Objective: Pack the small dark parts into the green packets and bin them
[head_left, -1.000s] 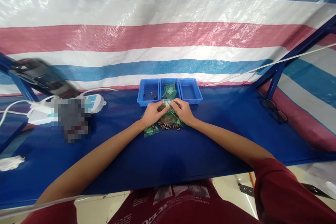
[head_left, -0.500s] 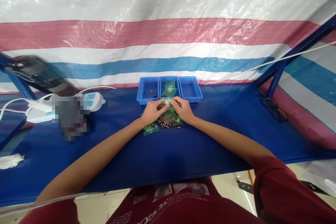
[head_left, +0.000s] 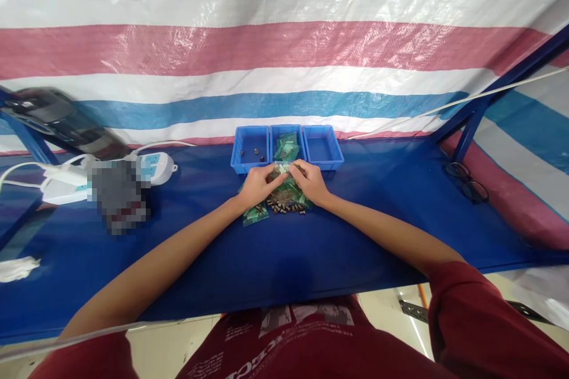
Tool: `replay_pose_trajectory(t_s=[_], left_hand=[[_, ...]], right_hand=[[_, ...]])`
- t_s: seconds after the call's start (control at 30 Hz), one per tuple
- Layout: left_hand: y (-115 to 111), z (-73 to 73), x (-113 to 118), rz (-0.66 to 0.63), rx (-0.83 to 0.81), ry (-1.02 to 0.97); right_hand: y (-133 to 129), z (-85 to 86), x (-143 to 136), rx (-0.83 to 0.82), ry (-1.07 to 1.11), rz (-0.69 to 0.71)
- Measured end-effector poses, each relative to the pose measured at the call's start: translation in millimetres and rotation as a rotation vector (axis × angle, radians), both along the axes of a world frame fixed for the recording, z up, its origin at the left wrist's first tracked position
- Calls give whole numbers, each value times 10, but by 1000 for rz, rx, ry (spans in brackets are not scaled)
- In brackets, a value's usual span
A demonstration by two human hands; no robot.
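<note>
My left hand (head_left: pixel 259 185) and my right hand (head_left: pixel 310 182) meet over a pile, thumbs and fingers pinched on a small clear green-tinted plastic bag (head_left: pixel 281 168). Below them lie more green plastic bags (head_left: pixel 255 214) and loose small brownish metal parts (head_left: pixel 287 208), too small to name. Just behind my hands stand three blue bins in a row. The left bin (head_left: pixel 249 141) holds a few small dark parts, the middle bin (head_left: pixel 274 131) holds green bags (head_left: pixel 287 147), and the right bin (head_left: pixel 323 143) shows a bare floor.
A white power strip (head_left: pixel 160 169) with plugs and cables lies at the left, beside a blurred-out dark object (head_left: pixel 119 195). A dark bottle-like object (head_left: pixel 66 121) leans behind. White crumpled cloth or tissue (head_left: pixel 18 269) is at the left edge, and glasses (head_left: pixel 466 182) lie at the right.
The whole view has shifted slightly, so things sit a little higher in the picture. Both hands keep nearly the same pinch on the plastic bag.
</note>
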State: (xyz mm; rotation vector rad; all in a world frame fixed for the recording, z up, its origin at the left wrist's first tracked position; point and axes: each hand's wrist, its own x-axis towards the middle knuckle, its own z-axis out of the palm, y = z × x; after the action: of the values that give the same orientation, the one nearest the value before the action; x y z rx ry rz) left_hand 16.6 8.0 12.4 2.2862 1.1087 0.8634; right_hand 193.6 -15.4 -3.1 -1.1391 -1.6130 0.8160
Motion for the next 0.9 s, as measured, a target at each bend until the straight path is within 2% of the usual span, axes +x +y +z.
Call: replay_pose_trajectory(t_s=[0.9], left_hand=[[11,-20,6,4,12,3]], right_hand=[[-8,28,14,-3,-2,-5]])
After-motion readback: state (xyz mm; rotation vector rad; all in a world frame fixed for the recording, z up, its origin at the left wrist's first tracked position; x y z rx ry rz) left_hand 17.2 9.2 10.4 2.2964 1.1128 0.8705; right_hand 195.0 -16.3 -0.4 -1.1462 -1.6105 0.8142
